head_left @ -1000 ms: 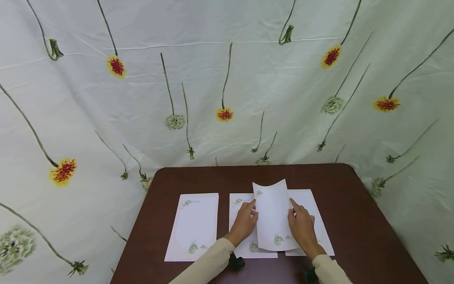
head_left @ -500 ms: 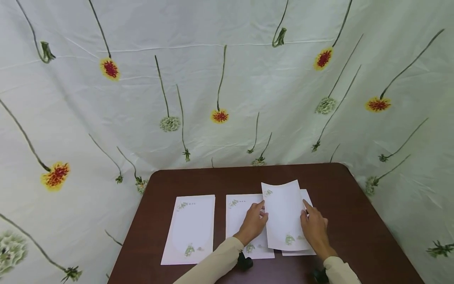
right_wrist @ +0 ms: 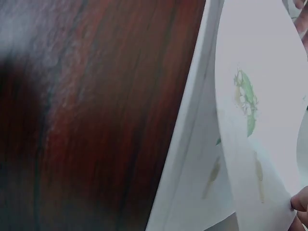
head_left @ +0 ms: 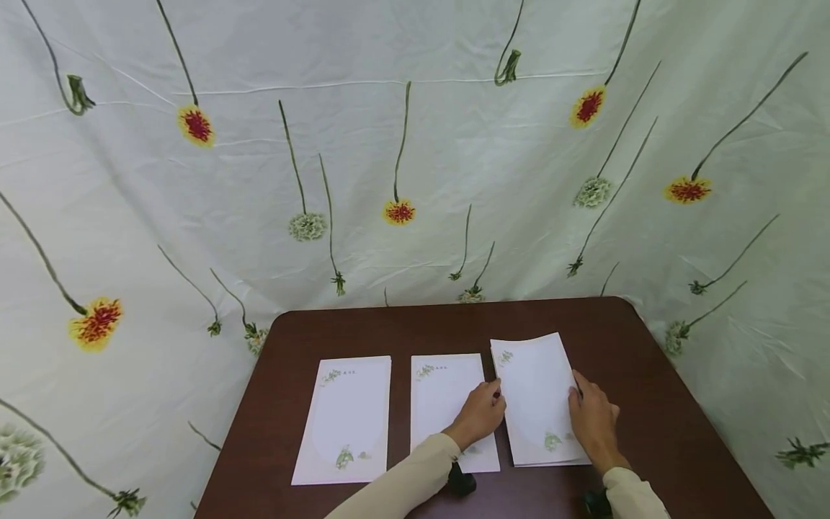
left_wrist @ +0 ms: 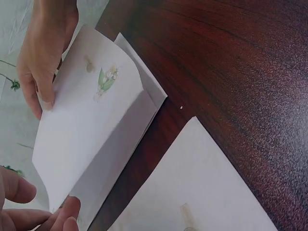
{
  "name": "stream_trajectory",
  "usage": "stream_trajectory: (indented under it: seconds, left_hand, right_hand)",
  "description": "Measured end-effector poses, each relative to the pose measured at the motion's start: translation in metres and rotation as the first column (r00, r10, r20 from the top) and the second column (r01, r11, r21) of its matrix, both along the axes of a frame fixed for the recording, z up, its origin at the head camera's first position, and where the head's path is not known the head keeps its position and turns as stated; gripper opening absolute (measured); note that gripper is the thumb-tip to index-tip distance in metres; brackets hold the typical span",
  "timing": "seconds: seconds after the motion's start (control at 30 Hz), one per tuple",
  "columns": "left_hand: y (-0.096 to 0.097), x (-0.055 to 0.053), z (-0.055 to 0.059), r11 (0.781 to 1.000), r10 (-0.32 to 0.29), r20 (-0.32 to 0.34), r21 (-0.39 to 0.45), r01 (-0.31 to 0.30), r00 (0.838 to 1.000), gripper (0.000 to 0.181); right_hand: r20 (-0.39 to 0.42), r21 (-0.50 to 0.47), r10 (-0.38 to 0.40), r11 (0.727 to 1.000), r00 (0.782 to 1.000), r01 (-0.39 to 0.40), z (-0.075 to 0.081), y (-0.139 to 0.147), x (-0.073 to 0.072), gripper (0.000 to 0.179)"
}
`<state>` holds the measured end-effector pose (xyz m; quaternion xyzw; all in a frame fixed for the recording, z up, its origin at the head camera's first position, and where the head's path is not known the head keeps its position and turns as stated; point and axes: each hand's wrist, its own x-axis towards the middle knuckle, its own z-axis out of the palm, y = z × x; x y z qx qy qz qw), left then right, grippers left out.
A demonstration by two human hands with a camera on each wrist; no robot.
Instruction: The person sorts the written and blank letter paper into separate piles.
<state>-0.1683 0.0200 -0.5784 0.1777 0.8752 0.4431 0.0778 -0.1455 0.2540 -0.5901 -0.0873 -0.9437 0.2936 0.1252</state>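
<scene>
A white sheet of paper [head_left: 534, 396] with a printed green plant motif is held by its two long sides. My left hand [head_left: 480, 413] pinches its left edge, and my right hand [head_left: 595, 418] pinches the right edge between thumb and fingers. Beneath it lies the right-hand stack of paper [right_wrist: 185, 159], nearly lined up with it. In the left wrist view the sheet [left_wrist: 91, 120] bows upward, with a gap between its near edge and the stack. Under my left forearm is the middle stack of paper [head_left: 444, 396], partly covered by the sleeve.
Another stack of the same printed paper [head_left: 350, 425] lies on the left of the dark brown table [head_left: 389, 328]. A patterned white cloth [head_left: 363, 43] with flowers hangs behind the table's far edge.
Both hands have carried the sheet rightward from over the gap between the middle and right stacks, then lowered it onto the right stack. The head view has shifted slightly.
</scene>
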Motion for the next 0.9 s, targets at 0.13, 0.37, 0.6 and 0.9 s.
stream_trajectory:
  seconds: [0.13, 0.37, 0.6, 0.9]
  left_hand:
    - [0.001, 0.001, -0.005, 1.000, -0.017, 0.043, -0.009, 0.017, 0.999, 0.048]
    - [0.003, 0.005, -0.007, 0.999, -0.042, 0.114, 0.001, 0.042, 0.993, 0.051]
    - [0.005, 0.002, -0.013, 0.999, -0.046, 0.144, 0.018, 0.044, 0.989, 0.054]
    - [0.012, -0.002, -0.019, 0.997, -0.061, 0.150, -0.032, 0.066, 0.987, 0.056]
  right_hand:
    - [0.020, -0.005, -0.016, 1.000, 1.000, 0.016, -0.005, 0.004, -0.001, 0.041]
    - [0.084, -0.041, -0.039, 0.998, 0.996, 0.043, -0.011, 0.008, -0.002, 0.040]
    - [0.089, -0.082, -0.075, 0.993, 0.993, 0.082, -0.018, 0.007, -0.006, 0.039]
    - [0.085, -0.068, -0.089, 0.993, 0.992, 0.095, -0.025, 0.007, -0.010, 0.039]
